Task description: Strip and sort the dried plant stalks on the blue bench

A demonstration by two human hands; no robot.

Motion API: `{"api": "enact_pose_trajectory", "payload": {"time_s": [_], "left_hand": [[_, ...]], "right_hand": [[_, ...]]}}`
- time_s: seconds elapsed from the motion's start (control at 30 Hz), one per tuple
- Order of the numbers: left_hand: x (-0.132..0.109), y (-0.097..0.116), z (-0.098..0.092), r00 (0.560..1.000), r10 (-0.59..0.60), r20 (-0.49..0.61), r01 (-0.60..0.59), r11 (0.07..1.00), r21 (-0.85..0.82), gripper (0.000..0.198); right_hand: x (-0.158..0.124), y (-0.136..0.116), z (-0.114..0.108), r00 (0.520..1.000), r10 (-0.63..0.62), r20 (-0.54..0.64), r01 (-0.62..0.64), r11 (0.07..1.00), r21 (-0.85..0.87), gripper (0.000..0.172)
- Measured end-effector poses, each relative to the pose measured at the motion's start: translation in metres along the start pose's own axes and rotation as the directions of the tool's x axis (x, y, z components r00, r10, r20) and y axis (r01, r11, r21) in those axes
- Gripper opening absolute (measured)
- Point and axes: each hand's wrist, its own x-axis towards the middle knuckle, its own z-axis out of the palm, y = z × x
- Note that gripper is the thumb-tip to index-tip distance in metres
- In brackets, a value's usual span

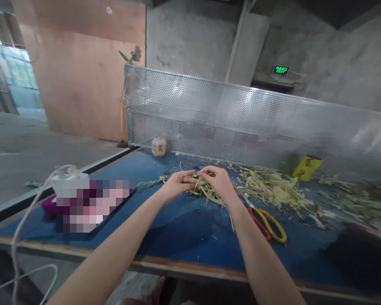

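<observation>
Over the middle of the blue table, my left hand and my right hand meet around a small bunch of dried, yellow-green plant strands. Thumb and fingers of each hand are pinched together on it. Strands hang below the fingers, one long piece trailing toward the table's front. Some of the bunch is hidden behind my fingers. Just right of my right forearm lie scissors with one red and one yellow handle. A larger loose heap of the same dried strands spreads beyond them.
A perforated metal panel closes off the table's back. Near it stand a wrapped roll and a yellow can. At left are a white plug block with a cable and a blurred flat device. More plant scraps lie far right.
</observation>
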Motion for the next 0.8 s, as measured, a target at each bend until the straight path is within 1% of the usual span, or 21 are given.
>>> {"api": "enact_pose_trajectory", "payload": {"time_s": [0.07, 0.13, 0.23, 0.3, 0.43, 0.57, 0.67, 0.73, 0.8], "left_hand": [[-0.0012, 0.0016, 0.0011, 0.998, 0.014, 0.054, -0.013, 1.0, -0.013, 0.062], [-0.0026, 0.004, 0.0029, 0.997, 0.014, 0.07, -0.013, 1.0, -0.016, 0.063], [-0.0037, 0.0068, 0.0052, 1.0, -0.019, 0.018, 0.019, 1.0, -0.013, 0.064], [-0.0035, 0.0072, 0.0055, 0.999, -0.043, -0.023, 0.042, 0.999, -0.006, 0.064], [-0.0019, 0.0058, 0.0034, 0.995, -0.053, -0.089, 0.056, 0.998, 0.024, 0.065], [-0.001, 0.0036, 0.0016, 0.995, -0.049, -0.091, 0.05, 0.999, 0.011, 0.066], [-0.0014, 0.0027, 0.0021, 0.997, -0.037, -0.074, 0.037, 0.999, -0.004, 0.067], [-0.0019, 0.0022, 0.0027, 0.998, -0.029, -0.049, 0.03, 0.999, 0.013, 0.067], [-0.002, 0.0014, 0.0028, 0.998, -0.025, -0.049, 0.028, 0.997, 0.073, 0.069]], "right_hand": [[0.0004, 0.0001, 0.0021, 1.0, 0.009, -0.028, -0.007, 0.999, 0.051, 0.013], [0.0008, -0.0011, 0.003, 0.999, 0.007, -0.048, -0.002, 0.996, 0.09, 0.013], [0.0012, -0.0044, 0.0011, 0.994, -0.03, -0.109, 0.036, 0.998, 0.05, 0.011], [0.0013, -0.0061, -0.0015, 0.99, -0.055, -0.128, 0.057, 0.998, 0.014, 0.01], [0.0018, -0.004, -0.0054, 0.993, -0.064, -0.097, 0.061, 0.998, -0.032, 0.011], [0.0027, 0.0018, -0.0049, 0.995, -0.061, -0.079, 0.058, 0.997, -0.048, 0.011], [0.0033, 0.0035, -0.0049, 0.994, -0.062, -0.092, 0.057, 0.997, -0.053, 0.012], [0.0036, 0.0033, -0.0057, 0.993, -0.046, -0.107, 0.043, 0.999, -0.029, 0.012], [0.0038, 0.0021, -0.0066, 0.995, 0.025, -0.101, -0.017, 0.996, 0.082, 0.012]]}}
